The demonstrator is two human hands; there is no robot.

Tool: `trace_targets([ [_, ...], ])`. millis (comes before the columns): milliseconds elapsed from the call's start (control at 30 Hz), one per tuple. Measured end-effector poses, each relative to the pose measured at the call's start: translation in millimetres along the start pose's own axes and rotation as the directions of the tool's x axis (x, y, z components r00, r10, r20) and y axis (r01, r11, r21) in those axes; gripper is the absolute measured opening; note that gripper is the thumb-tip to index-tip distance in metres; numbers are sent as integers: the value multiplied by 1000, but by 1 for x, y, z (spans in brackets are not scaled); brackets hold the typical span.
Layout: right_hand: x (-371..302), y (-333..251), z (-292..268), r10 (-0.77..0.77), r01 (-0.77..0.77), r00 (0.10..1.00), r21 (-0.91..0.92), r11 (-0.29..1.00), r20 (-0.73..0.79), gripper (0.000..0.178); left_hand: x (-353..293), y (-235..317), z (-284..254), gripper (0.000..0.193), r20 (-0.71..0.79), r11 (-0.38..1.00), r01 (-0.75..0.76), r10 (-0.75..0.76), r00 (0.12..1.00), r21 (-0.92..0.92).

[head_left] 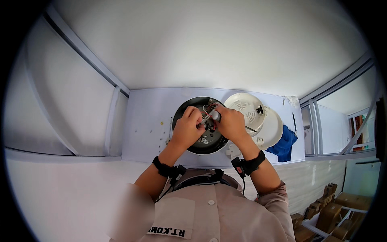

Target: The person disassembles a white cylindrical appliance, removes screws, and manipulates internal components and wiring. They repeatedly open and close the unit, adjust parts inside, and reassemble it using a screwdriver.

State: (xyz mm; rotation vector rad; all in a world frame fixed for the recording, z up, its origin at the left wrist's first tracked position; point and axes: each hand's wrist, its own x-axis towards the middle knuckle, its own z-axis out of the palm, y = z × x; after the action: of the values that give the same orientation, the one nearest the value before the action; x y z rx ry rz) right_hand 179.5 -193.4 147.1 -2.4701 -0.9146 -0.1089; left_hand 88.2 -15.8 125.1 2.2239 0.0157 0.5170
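Observation:
Over a round dark housing (189, 146) like a shallow pan, my two hands meet at a bundle of thin red and pale wires (207, 108). My left hand (186, 128) is closed, its thumb and fingers pinching a small light-coloured piece (204, 119). Closed as well, my right hand (231, 122) grips a small greyish-white rounded part (216, 116) beside it. More small white and metal parts (203, 140) lie inside the housing. A thin dark rod (250, 129) sticks out beside my right wrist; its other end is hidden.
Right of the housing lie a white vented round shell (250, 101) and a cream round cover (275, 128), overlapping. A blue cloth (285, 143) rests at the table's right end. Several tiny screws (151, 131) dot the left of the white table (147, 109). Walls and frames enclose it.

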Motion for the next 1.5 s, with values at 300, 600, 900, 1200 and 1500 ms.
trace_targets([
  [300,4,1,13,-7,5,998,-21,1000,-69,17,1,-2,-1,31,69,996,23,-18,997,-83],
  [600,6,-5,5,101,-97,993,-76,992,58,32,1,11,0,36,32,988,129,-127,991,-84],
  [900,9,0,4,72,-71,997,-44,997,23,32,-1,1,1,42,69,997,73,-72,995,-22],
  [1200,8,-2,4,128,-128,992,20,992,11,39,12,10,-2,52,144,995,30,-44,989,96],
  [1500,-2,1,0,105,-107,994,114,988,19,31,8,7,1,50,179,979,51,-87,980,196],
])
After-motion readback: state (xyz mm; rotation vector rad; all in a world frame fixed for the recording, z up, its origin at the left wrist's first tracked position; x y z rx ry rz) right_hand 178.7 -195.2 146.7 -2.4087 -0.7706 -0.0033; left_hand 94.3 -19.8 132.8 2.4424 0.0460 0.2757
